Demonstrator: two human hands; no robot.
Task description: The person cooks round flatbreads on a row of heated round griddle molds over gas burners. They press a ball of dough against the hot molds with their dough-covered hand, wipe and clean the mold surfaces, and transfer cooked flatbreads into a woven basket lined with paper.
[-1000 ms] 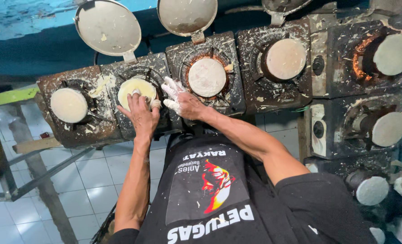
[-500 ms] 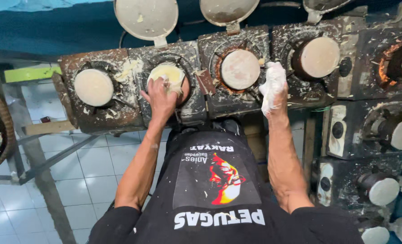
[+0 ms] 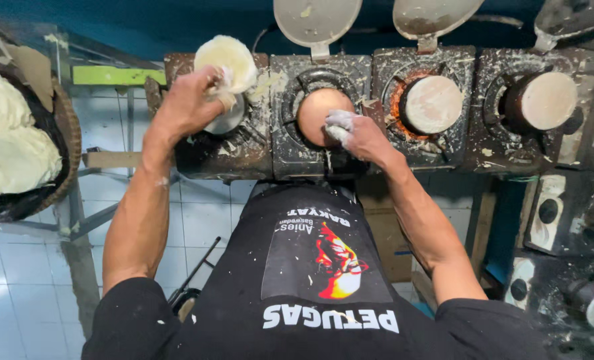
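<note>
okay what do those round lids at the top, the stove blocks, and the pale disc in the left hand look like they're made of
Round lids: probably metal, dull grey, smeared with pale residue.
Stove blocks: seemingly cast metal, blackened, crusted with batter splashes.
Pale disc lifted by the left hand: apparently a soft cooked batter cake, creamy and matte.
The right hand looks dough-coated.

Your one head camera looks steeply down from close above, your apron (image 3: 310,280) filling the lower frame and the stoves (image 3: 390,107) across the top.

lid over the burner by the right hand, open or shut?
Open. The lid stands tipped back behind the burner, leaving the round pan uncovered while the right hand touches its edge.
</note>
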